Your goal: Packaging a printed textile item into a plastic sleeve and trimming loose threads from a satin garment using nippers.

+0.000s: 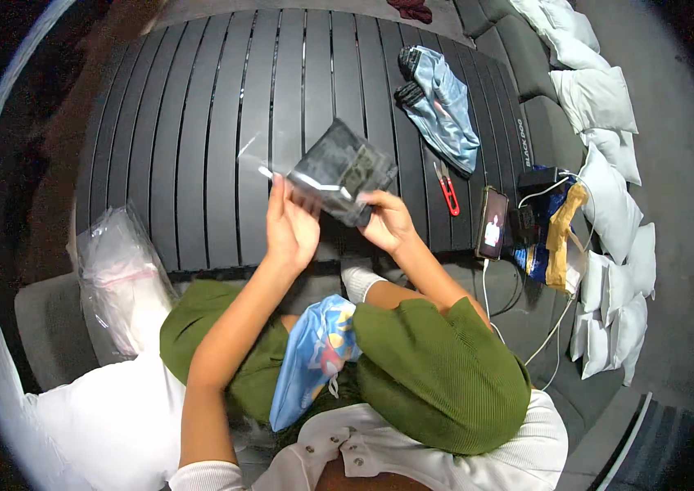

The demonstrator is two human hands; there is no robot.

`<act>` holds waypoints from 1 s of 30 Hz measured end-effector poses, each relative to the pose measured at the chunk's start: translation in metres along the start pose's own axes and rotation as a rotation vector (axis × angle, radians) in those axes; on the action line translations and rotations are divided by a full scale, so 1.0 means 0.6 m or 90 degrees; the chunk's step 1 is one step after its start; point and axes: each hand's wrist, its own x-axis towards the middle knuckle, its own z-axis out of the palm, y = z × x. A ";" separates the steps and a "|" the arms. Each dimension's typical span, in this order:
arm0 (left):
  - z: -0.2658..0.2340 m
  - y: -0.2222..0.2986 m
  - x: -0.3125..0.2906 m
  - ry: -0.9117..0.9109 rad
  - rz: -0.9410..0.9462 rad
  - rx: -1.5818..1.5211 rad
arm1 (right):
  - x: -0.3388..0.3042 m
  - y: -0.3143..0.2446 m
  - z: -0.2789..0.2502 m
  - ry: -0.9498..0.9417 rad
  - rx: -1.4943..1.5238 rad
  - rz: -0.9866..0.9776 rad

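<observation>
Over the near edge of the slatted black table [191, 147], I hold a clear plastic packet [339, 172] with something dark and flat in it; its exact kind cannot be made out. My left hand [293, 225] grips the packet's lower left side, where loose clear film sticks out. On its lower right corner, the fingers of my right hand [388, 219] are closed. Both hands are slightly blurred. A light blue printed cloth pouch [314, 352] with a drawstring lies in my lap, between green-clad knees.
Right of my hands lie red-handled thread snips [448, 192], a blue cloth piece with black trim [441, 106], and a propped phone [492, 222] with a white cable. White pillow-like packets [601, 98] line the grey seat at right. A clear bag of white material [122, 270] sits left.
</observation>
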 end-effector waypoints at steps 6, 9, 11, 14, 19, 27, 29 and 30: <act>0.023 0.001 0.006 -0.036 0.080 0.122 | -0.010 0.024 0.026 0.050 -0.134 -0.008; 0.020 -0.005 0.000 -0.024 0.058 0.172 | -0.005 0.018 0.043 0.007 -0.123 -0.004; 0.021 -0.016 -0.007 -0.009 0.061 0.250 | -0.003 0.015 0.048 -0.004 -0.114 0.001; 0.032 -0.011 -0.009 -0.047 0.030 0.252 | -0.005 0.004 0.066 -0.020 -0.126 -0.014; 0.025 -0.007 -0.010 -0.025 -0.044 0.193 | -0.004 0.010 0.073 -0.015 -0.108 -0.026; 0.023 -0.003 -0.010 -0.060 -0.040 0.072 | -0.007 0.014 0.097 0.000 -0.124 -0.061; 0.031 0.001 -0.002 -0.050 -0.048 0.038 | -0.007 0.013 0.096 0.002 -0.127 -0.061; 0.032 0.004 -0.001 -0.040 -0.052 0.005 | -0.006 0.015 0.094 0.001 -0.126 -0.059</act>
